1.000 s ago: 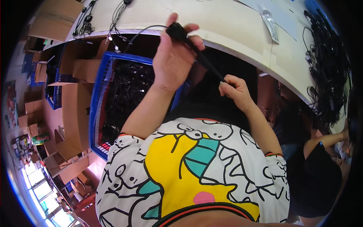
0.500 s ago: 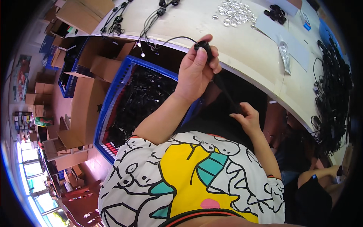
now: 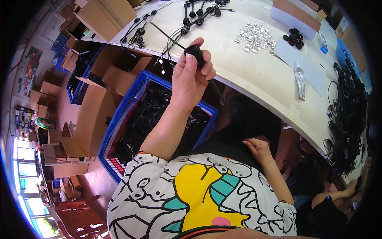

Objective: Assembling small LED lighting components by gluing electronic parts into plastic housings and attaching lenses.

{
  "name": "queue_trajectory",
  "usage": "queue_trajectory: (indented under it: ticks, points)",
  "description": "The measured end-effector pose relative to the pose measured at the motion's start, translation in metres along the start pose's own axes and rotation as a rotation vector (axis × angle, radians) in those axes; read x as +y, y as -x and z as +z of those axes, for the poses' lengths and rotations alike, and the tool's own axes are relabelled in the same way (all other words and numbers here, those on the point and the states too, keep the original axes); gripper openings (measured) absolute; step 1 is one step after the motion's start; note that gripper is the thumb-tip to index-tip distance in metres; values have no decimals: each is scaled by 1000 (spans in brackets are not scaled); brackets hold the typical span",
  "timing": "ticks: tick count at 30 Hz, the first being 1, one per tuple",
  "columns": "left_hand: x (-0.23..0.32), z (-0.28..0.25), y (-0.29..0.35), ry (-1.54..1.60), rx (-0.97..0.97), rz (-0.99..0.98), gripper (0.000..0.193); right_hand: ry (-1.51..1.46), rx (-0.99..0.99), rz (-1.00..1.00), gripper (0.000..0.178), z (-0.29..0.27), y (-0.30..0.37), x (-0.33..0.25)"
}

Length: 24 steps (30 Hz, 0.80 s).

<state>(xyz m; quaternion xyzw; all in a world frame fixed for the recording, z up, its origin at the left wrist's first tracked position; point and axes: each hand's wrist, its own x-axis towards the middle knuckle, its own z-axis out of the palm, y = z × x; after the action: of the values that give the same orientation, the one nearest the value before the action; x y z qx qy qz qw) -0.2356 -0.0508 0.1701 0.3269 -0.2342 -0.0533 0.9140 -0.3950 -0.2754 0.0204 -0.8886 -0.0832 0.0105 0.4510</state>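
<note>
Raised at the table's front edge, my left hand (image 3: 186,81) is closed round a black round cable housing (image 3: 194,52), thumb on its near side and fingers wrapped behind. A thin black cable sticks out of the housing toward the upper left. Below the hand, a black cord (image 3: 218,93) runs down to the right and fades into the dark background. Lower, near my lap, my right hand (image 3: 260,150) has its fingers pressed together. Whatever it pinches is lost against the black cloth.
A blue crate (image 3: 139,79) of black cables stands left of my lap. On the white table (image 3: 262,73) lie cable assemblies (image 3: 195,20), clear discs (image 3: 254,38), black rings (image 3: 293,39), a tube (image 3: 299,81) and a cable heap (image 3: 348,115). Another person's arm (image 3: 340,194) shows at right.
My left hand has moved left with the housing, away from my right hand. The cable above it now points up-left instead of arching over the table edge. My right hand remains low.
</note>
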Motion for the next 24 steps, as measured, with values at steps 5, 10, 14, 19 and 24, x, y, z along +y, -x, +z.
queue_trajectory:
  ticks: [5,10,14,19,24]
  points:
    - [4,-1,0,-37,7,-36,52,39,18,-10,17,2,1,2]
    - [10,-3,0,-72,31,-47,61,130,22,-88,15,13,-4,15]
    - [30,-5,-7,-109,56,111,66,273,-40,-179,12,9,-5,17]
    - [34,-8,-6,-89,4,48,65,407,-150,-215,20,3,2,17]
    - [-12,-4,7,-19,-222,-174,62,175,-73,-177,33,-33,-11,-31]
